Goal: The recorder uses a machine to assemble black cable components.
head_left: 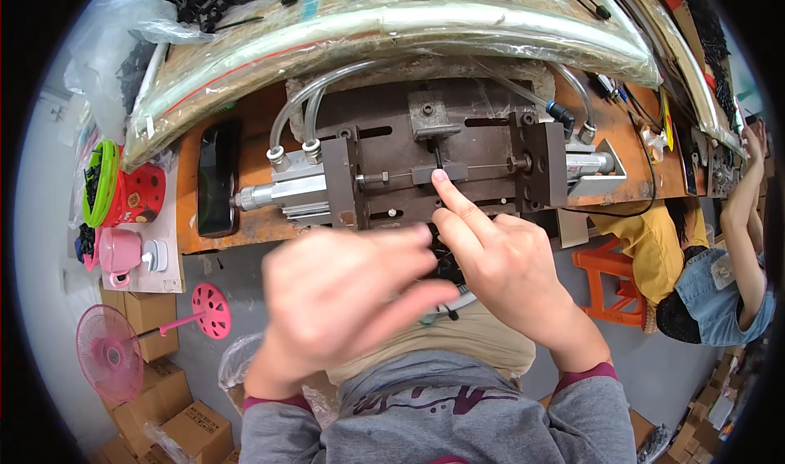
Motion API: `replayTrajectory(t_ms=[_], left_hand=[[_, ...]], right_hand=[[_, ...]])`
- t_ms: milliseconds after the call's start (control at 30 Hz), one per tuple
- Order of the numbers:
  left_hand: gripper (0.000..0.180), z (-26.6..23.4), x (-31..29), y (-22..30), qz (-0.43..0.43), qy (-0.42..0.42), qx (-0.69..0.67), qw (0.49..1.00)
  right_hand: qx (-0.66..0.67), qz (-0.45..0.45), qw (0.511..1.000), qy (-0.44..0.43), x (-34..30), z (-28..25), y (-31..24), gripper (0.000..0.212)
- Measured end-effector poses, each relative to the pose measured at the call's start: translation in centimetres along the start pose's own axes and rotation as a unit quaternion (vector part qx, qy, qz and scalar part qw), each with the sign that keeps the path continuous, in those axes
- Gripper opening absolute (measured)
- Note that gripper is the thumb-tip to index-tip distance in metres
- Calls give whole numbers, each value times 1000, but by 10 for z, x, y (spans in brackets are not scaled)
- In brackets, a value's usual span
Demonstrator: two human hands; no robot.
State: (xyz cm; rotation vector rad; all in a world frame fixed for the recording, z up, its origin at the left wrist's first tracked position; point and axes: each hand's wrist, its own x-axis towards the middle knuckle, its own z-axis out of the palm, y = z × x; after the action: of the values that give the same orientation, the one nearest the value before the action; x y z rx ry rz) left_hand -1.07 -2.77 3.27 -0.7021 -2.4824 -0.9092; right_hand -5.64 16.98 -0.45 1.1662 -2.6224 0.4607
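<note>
My right hand [507, 255] reaches forward with its index finger stretched out, the other fingers bent. That fingertip presses on a thin black piece [437, 152], which runs from under a metal bracket [432, 121] to a small block at the middle of the dark metal fixture [384, 149]. My left hand [343, 288] hangs nearer to me, over the gap before the bench, smeared by motion; whether it holds anything cannot be seen. Below the hands, several black parts [446, 264] show partly, mostly hidden.
Silver air cylinders [290, 196] with clear hoses flank the fixture. A dark phone [217, 178] lies left on the wooden bench. Plastic-covered padding [392, 26] with black ties spans the back. A pink fan [110, 352] and boxes stand left; another person [728, 276] sits right, near an orange stool [609, 284].
</note>
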Motion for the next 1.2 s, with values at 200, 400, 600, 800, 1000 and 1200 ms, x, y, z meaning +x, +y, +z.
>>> replayTrajectory(t_ms=[200, 400, 600, 800, 1000, 1200], left_hand=[[25, -47, 105, -46, 30, 129, 213, 968], [50, -33, 171, -115, -99, -38, 323, 941], [30, -11, 181, -126, -27, -53, 249, 967], [18, -16, 176, -117, 20, -33, 270, 962], [20, -32, 166, -116, 35, 26, 198, 979], [12, -33, 156, -72, -23, 4, -108, 994]], right_hand=[[-11, -27, 998, 54, -3, 8, 5, 19], [102, -26, 991, 81, -5, 2, 2, 17], [246, -25, 969, 8, -38, 7, -12, 21], [259, -37, 960, -95, -66, 34, -22, 22], [229, -21, 968, -96, -68, 40, -19, 24], [404, 147, 899, 83, -59, 27, 2, 25]])
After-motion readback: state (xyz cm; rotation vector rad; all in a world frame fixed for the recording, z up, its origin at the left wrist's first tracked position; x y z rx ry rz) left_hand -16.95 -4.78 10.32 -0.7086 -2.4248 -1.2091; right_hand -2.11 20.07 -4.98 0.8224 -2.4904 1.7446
